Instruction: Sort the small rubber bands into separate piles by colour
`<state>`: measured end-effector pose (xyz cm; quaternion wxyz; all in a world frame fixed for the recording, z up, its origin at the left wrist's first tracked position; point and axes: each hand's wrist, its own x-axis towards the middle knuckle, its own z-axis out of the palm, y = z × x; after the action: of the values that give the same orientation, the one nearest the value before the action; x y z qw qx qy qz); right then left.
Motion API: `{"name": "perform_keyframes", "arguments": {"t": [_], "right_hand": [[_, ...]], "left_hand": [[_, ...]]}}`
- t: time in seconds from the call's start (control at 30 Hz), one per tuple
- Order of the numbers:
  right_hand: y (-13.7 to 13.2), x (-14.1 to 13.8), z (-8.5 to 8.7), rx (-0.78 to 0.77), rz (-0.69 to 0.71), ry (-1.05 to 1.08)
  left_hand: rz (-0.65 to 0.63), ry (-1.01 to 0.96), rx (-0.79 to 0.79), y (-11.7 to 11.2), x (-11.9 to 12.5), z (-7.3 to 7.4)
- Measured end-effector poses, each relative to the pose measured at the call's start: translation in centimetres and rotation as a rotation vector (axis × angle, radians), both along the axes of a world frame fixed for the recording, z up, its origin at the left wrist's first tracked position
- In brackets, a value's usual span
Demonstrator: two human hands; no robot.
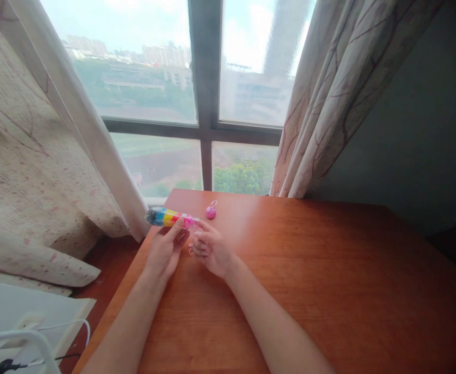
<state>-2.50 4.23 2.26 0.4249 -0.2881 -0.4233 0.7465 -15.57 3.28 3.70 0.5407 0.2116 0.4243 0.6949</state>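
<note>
My left hand (167,249) grips a long clear-wrapped thing (165,217) with bands of black, blue, yellow, red and pink. It is held nearly level above the table, its dark end pointing left. At its pink right end is my right hand (214,249), with the index finger stretched along that end and the other fingers curled in. Whether the right fingers pinch the wrapping is hard to make out. Behind the hands, a small round pink thing with a pale loop (211,212) rests on the table. A thin pink loop (191,249) shows between my hands, partly hidden.
The brown wooden table (309,270) reaches to the window (206,119). Patterned curtains hang at the left (56,114) and right (329,93). At the lower left, a white surface (28,306) carries sockets and cables (67,324), beside the table's left edge.
</note>
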Motion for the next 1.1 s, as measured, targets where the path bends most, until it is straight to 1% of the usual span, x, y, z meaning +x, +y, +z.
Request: {"name": "perform_keyframes", "arguments": {"t": [0.17,0.23,0.33,0.4,0.5,0.73,0.83,0.97,1.1], "right_hand": [[-0.2,0.7,0.9,-0.119,0.257,0.237],[0.0,0.9,1.1,-0.13,0.314,0.235],[0.3,1.1,1.1,-0.087,0.331,0.142],[0.5,1.2,1.0,-0.049,0.301,0.066],[0.5,1.2,0.5,-0.012,0.218,-0.014],[0.7,0.5,-0.2,0.094,0.021,-0.106],[0.7,0.2,-0.4,0.14,-0.046,-0.129],[0.7,-0.3,-0.6,0.167,-0.1,-0.139],[0.6,-0.6,-0.8,0.161,-0.128,-0.119]], "left_hand": [[-0.046,-0.016,0.033,0.2,0.1,-0.3],[-0.071,-0.002,0.044,0.1,0.3,-0.3],[-0.106,0.034,0.048,0.0,0.4,-0.2],[-0.106,0.055,0.05,-0.1,0.4,-0.3],[-0.104,0.074,0.055,-0.1,0.4,-0.3],[-0.147,0.077,0.045,-0.2,0.7,0.0],[-0.131,0.066,0.048,-0.2,0.8,0.1],[-0.09,0.046,0.054,-0.2,0.7,0.0],[-0.089,0.021,0.052,-0.3,0.7,0.0]]}}
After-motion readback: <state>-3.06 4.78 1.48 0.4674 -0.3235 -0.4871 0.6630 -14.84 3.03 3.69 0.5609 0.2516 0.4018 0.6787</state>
